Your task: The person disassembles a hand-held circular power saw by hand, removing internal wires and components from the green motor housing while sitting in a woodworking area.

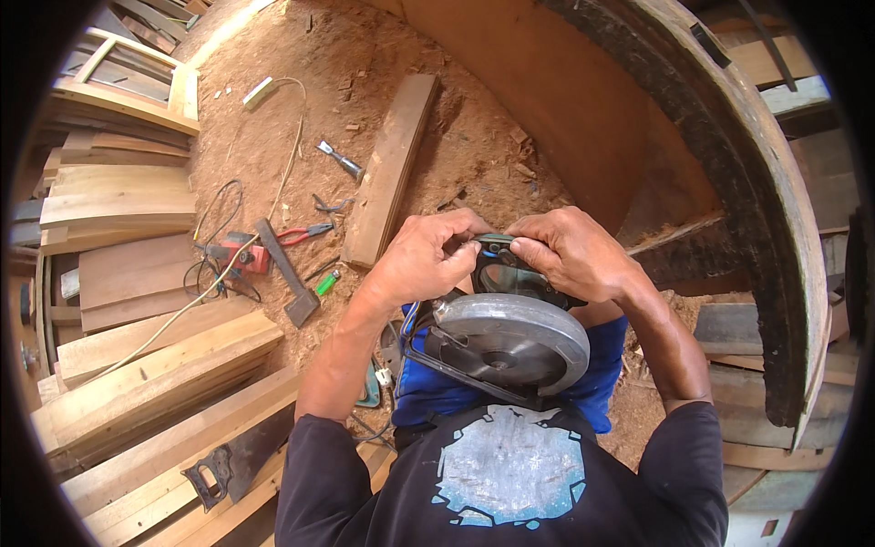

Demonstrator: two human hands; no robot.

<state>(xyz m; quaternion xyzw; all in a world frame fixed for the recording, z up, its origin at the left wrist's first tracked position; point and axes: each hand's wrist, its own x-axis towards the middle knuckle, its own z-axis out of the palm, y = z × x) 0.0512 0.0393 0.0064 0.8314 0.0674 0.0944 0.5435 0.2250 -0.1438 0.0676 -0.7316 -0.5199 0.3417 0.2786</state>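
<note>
A circular saw (510,330) rests across my lap, its round metal blade guard and blade turned toward me. At the saw's far side, both hands meet on a dark green handle part with small pieces inside it. My left hand (432,253) is closed, with thumb and forefinger pinched at the left end of that part. My right hand (581,253) is closed around its right end, thumb pressed on top. What lies between the fingertips is partly hidden.
A wooden plank (392,169) lies ahead on sawdust-covered ground. To its left are a hammer (284,273), red-handled pliers (301,234), a red power tool (246,253), a green lighter-like item (328,282) and a cord. Stacked boards (155,383) and a handsaw (214,474) stand left; a large curved wooden piece (756,173) rises right.
</note>
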